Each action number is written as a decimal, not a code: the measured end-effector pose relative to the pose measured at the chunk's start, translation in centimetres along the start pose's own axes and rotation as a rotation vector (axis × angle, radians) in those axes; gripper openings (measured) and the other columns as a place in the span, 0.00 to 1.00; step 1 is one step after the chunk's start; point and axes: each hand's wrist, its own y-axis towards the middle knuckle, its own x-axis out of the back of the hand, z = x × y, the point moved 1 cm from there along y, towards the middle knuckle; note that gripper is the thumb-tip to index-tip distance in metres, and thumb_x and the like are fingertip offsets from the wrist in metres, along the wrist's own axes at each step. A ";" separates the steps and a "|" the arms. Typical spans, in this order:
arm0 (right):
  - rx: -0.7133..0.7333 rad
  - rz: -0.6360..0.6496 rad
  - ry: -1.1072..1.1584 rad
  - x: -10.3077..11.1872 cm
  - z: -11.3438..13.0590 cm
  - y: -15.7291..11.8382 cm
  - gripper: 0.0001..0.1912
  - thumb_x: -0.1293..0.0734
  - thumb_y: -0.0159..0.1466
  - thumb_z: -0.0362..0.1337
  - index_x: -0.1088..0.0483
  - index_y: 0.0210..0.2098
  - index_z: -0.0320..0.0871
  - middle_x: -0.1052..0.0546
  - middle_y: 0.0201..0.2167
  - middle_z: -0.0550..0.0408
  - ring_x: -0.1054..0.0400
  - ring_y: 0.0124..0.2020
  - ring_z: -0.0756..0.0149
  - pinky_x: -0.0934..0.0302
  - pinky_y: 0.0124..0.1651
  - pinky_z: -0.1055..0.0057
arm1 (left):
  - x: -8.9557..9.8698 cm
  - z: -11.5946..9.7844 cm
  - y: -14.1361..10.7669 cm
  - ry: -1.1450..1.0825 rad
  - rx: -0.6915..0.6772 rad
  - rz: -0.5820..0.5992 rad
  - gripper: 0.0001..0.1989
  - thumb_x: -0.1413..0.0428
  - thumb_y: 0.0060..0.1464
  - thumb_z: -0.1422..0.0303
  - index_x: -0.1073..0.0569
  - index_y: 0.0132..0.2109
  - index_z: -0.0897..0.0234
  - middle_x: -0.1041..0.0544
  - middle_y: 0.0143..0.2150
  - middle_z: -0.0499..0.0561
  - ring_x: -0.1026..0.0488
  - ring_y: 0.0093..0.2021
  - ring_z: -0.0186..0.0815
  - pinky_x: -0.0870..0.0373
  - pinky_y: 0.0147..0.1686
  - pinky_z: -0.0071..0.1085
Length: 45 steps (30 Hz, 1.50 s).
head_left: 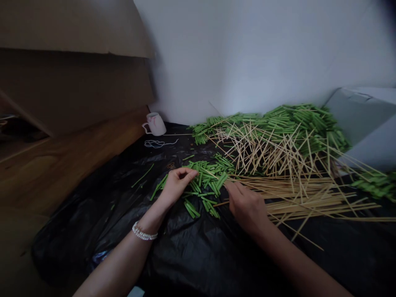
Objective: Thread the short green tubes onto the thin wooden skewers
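Beneath, black plastic sheeting (pixel 192 251) spreads toward a pale wall (pixel 256 62) and pink-marked white mug (pixel 156 125); short green stems (pixel 202 177) lie between the right hand (pixel 247 204), pinching a thin tan stick (pixel 213 175), and narrowed left hand (pixel 175 185), hold unclear.

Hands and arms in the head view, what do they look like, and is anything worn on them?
Both the left hand and the right hand are ungloved, and no sleeves show on the forearms. Around the left wrist sits a whitish beaded bracelet, seemingly double-stranded. No bracelet shows on the right wrist.
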 end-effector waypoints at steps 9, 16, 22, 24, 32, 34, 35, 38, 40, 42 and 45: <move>-0.002 0.028 -0.006 -0.3 -0.2 -0.1 0.14 0.42 0.64 0.28 0.27 0.41 0.42 0.28 0.24 0.58 0.37 0.24 0.70 0.53 0.28 0.70 | 0.4 0.7 0.2 0.488 -0.360 0.209 0.08 0.44 0.52 0.72 0.20 0.36 0.60 0.24 0.35 0.52 0.29 0.39 0.38 0.37 0.44 0.33; -0.001 0.024 0.039 -0.3 -0.1 0.0 0.14 0.42 0.63 0.28 0.27 0.42 0.42 0.27 0.25 0.58 0.36 0.24 0.70 0.53 0.28 0.71 | -0.6 1.3 -0.5 0.888 -0.487 -0.002 0.11 0.43 0.55 0.60 0.23 0.39 0.62 0.27 0.37 0.54 0.33 0.42 0.42 0.38 0.48 0.40; -0.015 0.037 0.041 -0.5 -0.1 -0.1 0.13 0.42 0.64 0.29 0.27 0.40 0.43 0.27 0.25 0.58 0.36 0.24 0.70 0.53 0.28 0.70 | -0.6 1.9 -0.3 0.885 -0.494 0.040 0.09 0.42 0.54 0.64 0.22 0.40 0.61 0.26 0.40 0.54 0.32 0.44 0.42 0.37 0.48 0.40; -0.018 0.032 0.034 -0.5 -0.1 -0.1 0.13 0.41 0.64 0.29 0.27 0.41 0.43 0.27 0.25 0.58 0.35 0.24 0.70 0.53 0.28 0.70 | -0.6 2.0 -0.1 0.836 -0.499 0.059 0.07 0.43 0.56 0.66 0.22 0.39 0.61 0.24 0.42 0.53 0.31 0.45 0.41 0.37 0.48 0.40; -0.016 0.036 0.033 -0.6 -0.1 -0.1 0.13 0.42 0.63 0.28 0.27 0.40 0.42 0.27 0.24 0.59 0.36 0.23 0.70 0.53 0.27 0.70 | -0.3 2.3 0.2 0.764 -0.498 0.013 0.08 0.45 0.57 0.69 0.21 0.41 0.61 0.20 0.45 0.52 0.30 0.47 0.42 0.36 0.48 0.40; -0.018 0.037 0.040 -0.7 -0.1 -0.1 0.13 0.42 0.64 0.29 0.27 0.40 0.43 0.28 0.24 0.59 0.36 0.23 0.70 0.53 0.27 0.70 | -0.1 2.2 0.3 0.744 -0.487 -0.005 0.06 0.42 0.55 0.69 0.21 0.39 0.62 0.19 0.41 0.52 0.29 0.44 0.41 0.35 0.47 0.39; -0.019 0.040 0.043 -0.7 -0.1 -0.1 0.13 0.42 0.64 0.29 0.27 0.40 0.43 0.28 0.24 0.58 0.36 0.23 0.70 0.53 0.27 0.70 | 0.1 2.2 0.3 0.741 -0.472 -0.018 0.05 0.41 0.53 0.70 0.21 0.37 0.62 0.19 0.38 0.52 0.29 0.43 0.41 0.35 0.46 0.38; -0.023 0.059 0.053 -0.8 -0.2 -0.2 0.13 0.43 0.65 0.30 0.27 0.39 0.43 0.28 0.24 0.58 0.36 0.24 0.70 0.53 0.28 0.70 | 0.3 2.0 0.3 0.762 -0.408 -0.050 0.03 0.39 0.51 0.68 0.23 0.34 0.62 0.20 0.33 0.51 0.30 0.40 0.41 0.35 0.42 0.36; -0.028 0.068 0.064 -0.9 -0.1 -0.2 0.13 0.43 0.66 0.30 0.27 0.39 0.43 0.28 0.24 0.58 0.36 0.24 0.70 0.53 0.28 0.71 | 0.3 2.0 0.2 0.790 -0.387 -0.067 0.05 0.39 0.52 0.65 0.23 0.34 0.62 0.21 0.33 0.51 0.30 0.40 0.41 0.35 0.41 0.36; -0.027 0.070 0.069 -0.9 -0.1 -0.2 0.13 0.42 0.65 0.30 0.27 0.39 0.43 0.28 0.25 0.58 0.36 0.24 0.70 0.54 0.28 0.70 | 0.1 2.1 0.2 0.836 -0.385 -0.090 0.10 0.40 0.53 0.61 0.23 0.37 0.63 0.22 0.35 0.53 0.30 0.40 0.42 0.35 0.42 0.37; -0.015 0.078 0.066 -0.8 0.0 -0.2 0.12 0.42 0.64 0.29 0.27 0.39 0.42 0.27 0.25 0.58 0.35 0.24 0.70 0.53 0.28 0.70 | -0.1 2.2 0.3 0.902 -0.388 -0.104 0.10 0.41 0.54 0.61 0.22 0.39 0.62 0.22 0.36 0.53 0.30 0.41 0.42 0.35 0.44 0.38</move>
